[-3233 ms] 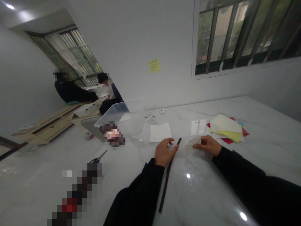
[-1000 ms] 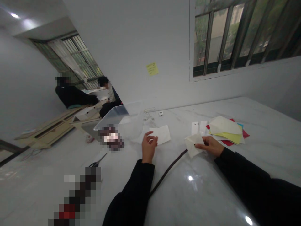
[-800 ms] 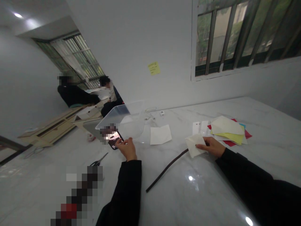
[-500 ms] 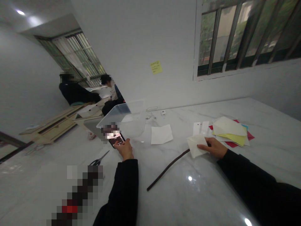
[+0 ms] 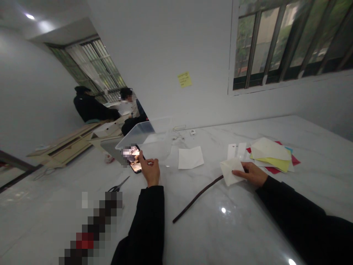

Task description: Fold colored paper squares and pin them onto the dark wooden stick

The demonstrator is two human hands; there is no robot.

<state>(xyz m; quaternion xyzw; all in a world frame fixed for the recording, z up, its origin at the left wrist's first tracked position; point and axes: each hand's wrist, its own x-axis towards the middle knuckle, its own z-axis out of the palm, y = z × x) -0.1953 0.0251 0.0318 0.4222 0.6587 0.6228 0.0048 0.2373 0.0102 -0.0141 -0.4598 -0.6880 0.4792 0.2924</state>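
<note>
My left hand (image 5: 150,170) is closed round the lower edge of a phone (image 5: 134,159) with a lit screen, tilting it up off the white marble table (image 5: 215,235). My right hand (image 5: 251,173) pinches a folded cream sheet of paper (image 5: 231,170) that rests on the table. A long dark strip (image 5: 197,198) lies diagonally between both hands, its far end tucked under the cream paper.
A clear plastic tub (image 5: 147,139) stands behind the phone. A white square sheet (image 5: 190,157), two small white tags (image 5: 236,149) and a stack of coloured papers (image 5: 271,154) lie beyond. Scissors (image 5: 119,185) lie left. Two people (image 5: 110,106) sit far left.
My left hand let go of the dark strip, reached left to the phone and has lifted and tilted it. The strip has swung to a flatter diagonal. My right hand kept its hold on the paper.
</note>
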